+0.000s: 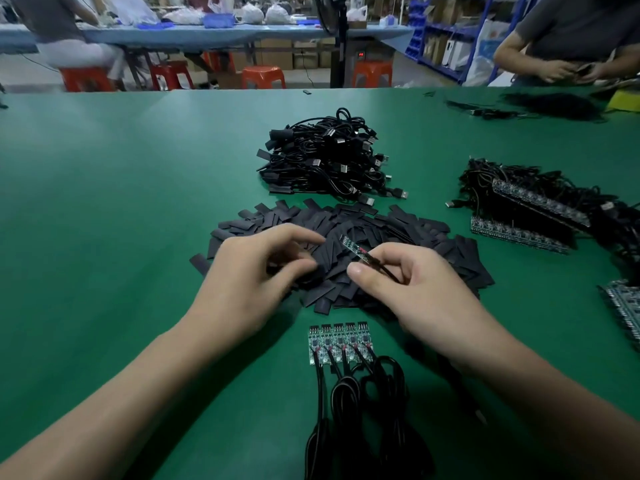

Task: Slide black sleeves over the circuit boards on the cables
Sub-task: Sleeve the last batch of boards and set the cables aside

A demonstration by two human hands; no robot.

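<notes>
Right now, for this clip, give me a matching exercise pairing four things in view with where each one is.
Things: 1 bare circuit board; 2 pile of black sleeves; 3 row of five boards; 4 heap of coiled cables.
Places: a nearest the person; b behind the sleeves; c pinched in the right hand; d spread mid green mat.
Pairs: 1-c, 2-d, 3-a, 4-b.

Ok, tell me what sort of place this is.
Probably an electronics assembly workshop: a green work table bearing a pile of black sleeves, circuit boards on cables, and blue shelving with bins behind.
</notes>
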